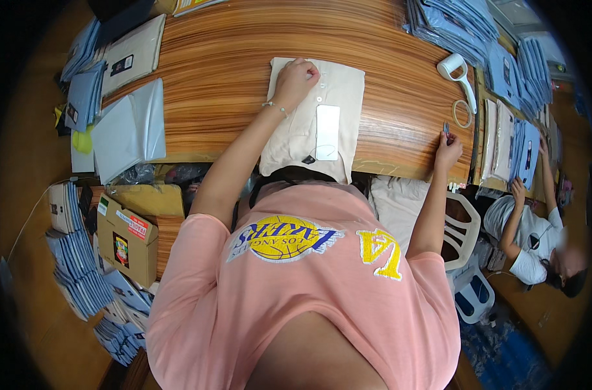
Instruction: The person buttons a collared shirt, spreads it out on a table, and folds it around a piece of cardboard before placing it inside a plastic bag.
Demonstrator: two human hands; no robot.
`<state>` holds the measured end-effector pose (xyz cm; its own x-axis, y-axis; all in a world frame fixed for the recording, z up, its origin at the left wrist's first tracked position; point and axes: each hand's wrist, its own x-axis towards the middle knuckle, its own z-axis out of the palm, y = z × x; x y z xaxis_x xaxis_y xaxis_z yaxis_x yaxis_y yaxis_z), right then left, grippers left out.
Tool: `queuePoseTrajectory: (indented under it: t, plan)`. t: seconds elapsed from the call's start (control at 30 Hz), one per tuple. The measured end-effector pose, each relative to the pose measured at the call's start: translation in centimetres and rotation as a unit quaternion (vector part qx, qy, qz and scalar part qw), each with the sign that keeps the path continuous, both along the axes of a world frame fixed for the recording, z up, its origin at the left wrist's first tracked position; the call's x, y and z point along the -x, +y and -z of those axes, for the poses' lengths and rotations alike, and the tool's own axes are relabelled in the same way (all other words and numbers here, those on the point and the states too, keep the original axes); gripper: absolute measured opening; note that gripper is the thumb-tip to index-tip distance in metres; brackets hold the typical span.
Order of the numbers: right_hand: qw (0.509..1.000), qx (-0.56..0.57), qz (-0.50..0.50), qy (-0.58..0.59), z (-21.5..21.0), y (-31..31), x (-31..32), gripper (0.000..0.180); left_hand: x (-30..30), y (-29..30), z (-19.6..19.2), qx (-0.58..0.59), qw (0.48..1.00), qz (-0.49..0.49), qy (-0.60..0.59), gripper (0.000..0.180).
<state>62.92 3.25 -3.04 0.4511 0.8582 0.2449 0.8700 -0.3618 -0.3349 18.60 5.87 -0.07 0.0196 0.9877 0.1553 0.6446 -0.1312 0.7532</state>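
A folded cream buttoned garment [283,140] lies on the wooden table in front of me. My left hand [297,83] rests on its upper part, beside the row of buttons. Its fingers are curled in, and whatever is between them is hidden. A white rectangular card [327,130], with a thin loop at its lower end, lies on the garment's front. Beside it near the lower edge sits a small black label [308,159]. Off to the right, near the table's front edge, my right hand [447,155] is closed round small thread snips [446,128], pointing away from me.
A roll of tape [462,114] and a white handheld device [457,71] lie beyond my right hand. Bagged blue garments [455,26] are stacked far right; clear plastic bags [130,130] lie left. A cardboard box [127,240] stands lower left. Another person [526,224] works at right.
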Motion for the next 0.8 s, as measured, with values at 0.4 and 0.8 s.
queuePoseTrajectory:
  t: [0.4,0.8]
  plan:
    - [0.893,0.054,-0.393,0.213,-8.0,0.5,24.6,0.024,1.1,0.2,0.4,0.06,0.996,0.019,-0.059,0.019]
    - [0.899,0.116,-0.388,0.169,-6.2,2.4,28.7,0.028,0.7,0.3,0.1,0.057,0.998,0.03,0.025,0.021]
